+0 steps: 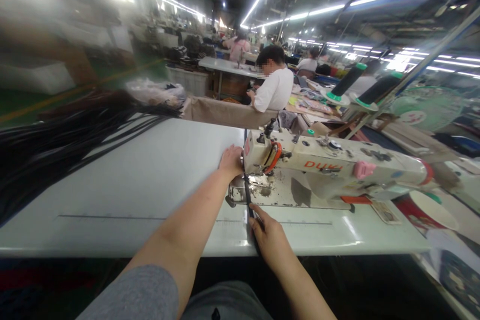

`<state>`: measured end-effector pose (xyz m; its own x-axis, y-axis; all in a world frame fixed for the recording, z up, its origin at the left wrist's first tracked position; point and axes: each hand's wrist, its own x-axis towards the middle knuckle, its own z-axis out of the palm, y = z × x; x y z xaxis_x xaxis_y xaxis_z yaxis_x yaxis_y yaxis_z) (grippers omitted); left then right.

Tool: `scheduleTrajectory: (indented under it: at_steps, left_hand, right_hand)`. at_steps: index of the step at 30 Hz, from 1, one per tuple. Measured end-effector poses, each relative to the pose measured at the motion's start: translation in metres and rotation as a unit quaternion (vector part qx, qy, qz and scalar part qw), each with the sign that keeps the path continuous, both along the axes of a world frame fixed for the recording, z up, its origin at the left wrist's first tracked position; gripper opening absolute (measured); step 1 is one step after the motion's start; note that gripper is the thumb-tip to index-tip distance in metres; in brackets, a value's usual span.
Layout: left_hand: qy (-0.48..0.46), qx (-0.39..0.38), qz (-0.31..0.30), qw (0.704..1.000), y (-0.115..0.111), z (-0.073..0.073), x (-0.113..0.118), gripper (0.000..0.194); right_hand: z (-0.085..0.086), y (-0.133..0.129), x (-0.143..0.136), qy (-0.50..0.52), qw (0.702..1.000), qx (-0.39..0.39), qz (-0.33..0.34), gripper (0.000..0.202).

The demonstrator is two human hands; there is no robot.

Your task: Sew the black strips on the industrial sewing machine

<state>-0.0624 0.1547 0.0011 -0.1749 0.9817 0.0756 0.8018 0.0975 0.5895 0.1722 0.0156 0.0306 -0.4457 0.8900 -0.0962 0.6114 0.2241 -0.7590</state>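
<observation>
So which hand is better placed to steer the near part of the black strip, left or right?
Probably the right hand: its fingers are at the black strip in front of the sewing machine, while the left hand sits farther back, beside the machine.

The table (142, 180) is smooth, pale and glossy, with bright reflections along its near edge. The sewing machine (330, 165) has cream-painted housing with a low sheen; its base at the left end shows bare shiny metal and dark, worn, rough-looking patches. The clip (363, 170) on its front looks like smooth pink plastic. Dark thread (347, 81) is wound into matt cones with shiny green plastic-looking ends. The strips (75, 145) at far left look like soft, dull black cloth. The near-left sleeve (150, 290) is matt grey knitted cloth.
</observation>
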Motion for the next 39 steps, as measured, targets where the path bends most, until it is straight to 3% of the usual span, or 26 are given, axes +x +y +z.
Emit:
scheduleTrajectory:
  at_steps: [3,8,12,28,33,39]
  left_hand:
    - [-0.013,0.015,0.002,1.000,-0.004,0.001,-0.002,0.049]
    - [-0.035,0.040,-0.053,0.997,-0.013,0.007,-0.005,0.037]
    - [-0.051,0.053,-0.044,0.996,-0.013,0.006,-0.005,0.022]
    - [-0.175,0.084,-0.017,0.981,-0.007,-0.001,-0.011,0.015]
    - [-0.276,0.115,0.071,0.952,-0.009,-0.001,-0.015,0.004]
    - [-0.438,0.126,0.135,0.880,-0.022,0.006,-0.015,0.024]
  right_hand:
    - [-0.001,0.003,-0.002,0.006,1.000,-0.003,-0.012,0.048]
    - [0.000,0.005,-0.005,0.013,1.000,-0.013,-0.013,0.049]
    - [-0.001,0.006,-0.007,0.007,0.999,-0.034,-0.026,0.050]
    - [-0.010,0.013,-0.014,-0.008,0.999,0.005,-0.042,0.048]
    - [-0.009,0.011,-0.008,0.043,0.994,0.093,-0.041,0.041]
    - [-0.009,0.002,0.002,0.079,0.985,0.138,-0.072,0.039]
